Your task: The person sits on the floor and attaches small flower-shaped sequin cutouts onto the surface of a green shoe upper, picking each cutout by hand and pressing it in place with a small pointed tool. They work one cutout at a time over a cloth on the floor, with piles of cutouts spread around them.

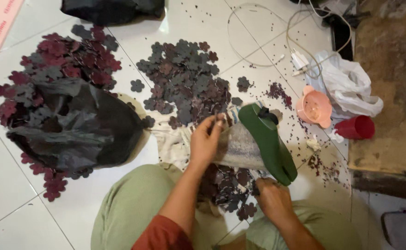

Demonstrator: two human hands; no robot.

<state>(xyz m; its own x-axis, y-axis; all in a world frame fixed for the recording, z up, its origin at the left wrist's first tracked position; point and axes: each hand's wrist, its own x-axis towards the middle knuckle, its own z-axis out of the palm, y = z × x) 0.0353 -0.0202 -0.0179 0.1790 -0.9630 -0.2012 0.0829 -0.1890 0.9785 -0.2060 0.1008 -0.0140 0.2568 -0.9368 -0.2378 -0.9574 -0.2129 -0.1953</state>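
I sit on a white tiled floor. My left hand point(206, 140) is raised, its fingertips pinching a small dark flower-shaped cutout beside a grey block point(241, 147) under a green tool point(268, 141). My right hand point(273, 200) is closed around the lower end of that green tool, near my lap. Between my knees lies a small pile of cutouts point(230, 185). Ahead spreads a larger heap of grey and maroon flower cutouts point(184, 81).
A black plastic bag point(78, 127) sits at left on more maroon cutouts point(59, 53). At right are a pink bowl point(315, 107), a red cup point(358, 127), a white plastic bag point(351, 85), a charger with cables point(300, 60) and a brown mat point(392, 83).
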